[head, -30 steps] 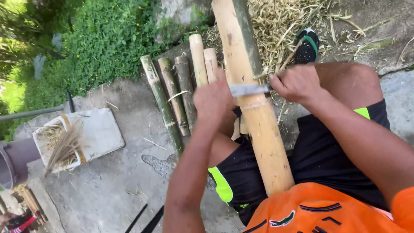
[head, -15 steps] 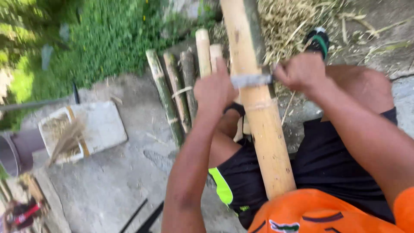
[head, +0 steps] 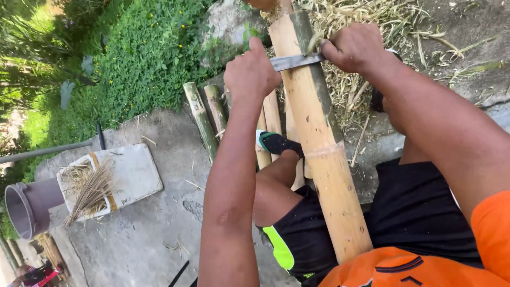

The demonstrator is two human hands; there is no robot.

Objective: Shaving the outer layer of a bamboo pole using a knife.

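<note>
Steel blade (head: 295,61), both hands closed, bamboo pole (head: 324,154)

A grey pipe (head: 24,206) lies beside a white slab (head: 130,172) bearing dry fibres (head: 90,188); green plants (head: 133,53) behind.

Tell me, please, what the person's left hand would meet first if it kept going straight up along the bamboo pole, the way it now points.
Probably the grey rock at the edge of the green plants, just beyond the left hand, which grips one end of the flat metal blade across the thick tan bamboo pole. Depth is unclear; it might pass above.
</note>
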